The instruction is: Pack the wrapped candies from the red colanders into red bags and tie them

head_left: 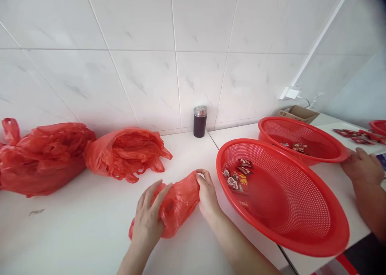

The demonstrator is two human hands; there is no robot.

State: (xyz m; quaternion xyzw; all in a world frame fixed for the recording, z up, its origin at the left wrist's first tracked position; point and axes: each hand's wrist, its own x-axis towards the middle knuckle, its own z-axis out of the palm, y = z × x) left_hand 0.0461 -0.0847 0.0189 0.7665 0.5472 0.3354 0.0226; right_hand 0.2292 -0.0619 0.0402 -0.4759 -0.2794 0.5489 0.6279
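A red plastic bag (181, 204), crumpled and thin, lies at the middle front of the white table. My left hand (149, 214) curls over the bag's left part, fingers and thumb pressed around the plastic. At the bag's upper right corner, my right hand (208, 192) pinches the edge between thumb and fingers. Just right of that hand stands a large red plastic basket (313, 194) with perforated walls. Several small red wrapped packets (238, 178) lie in its left part. I cannot tell whether the bag contains anything.
Bundled red plastic bags (45, 158) and another loose bundle (126, 150) lie at left. A dark flask (200, 124) stands near the tiled wall. Behind the basket is a second red basket (331, 144), touched by another person's hand (363, 166). A cardboard box (301, 113) sits farther back.
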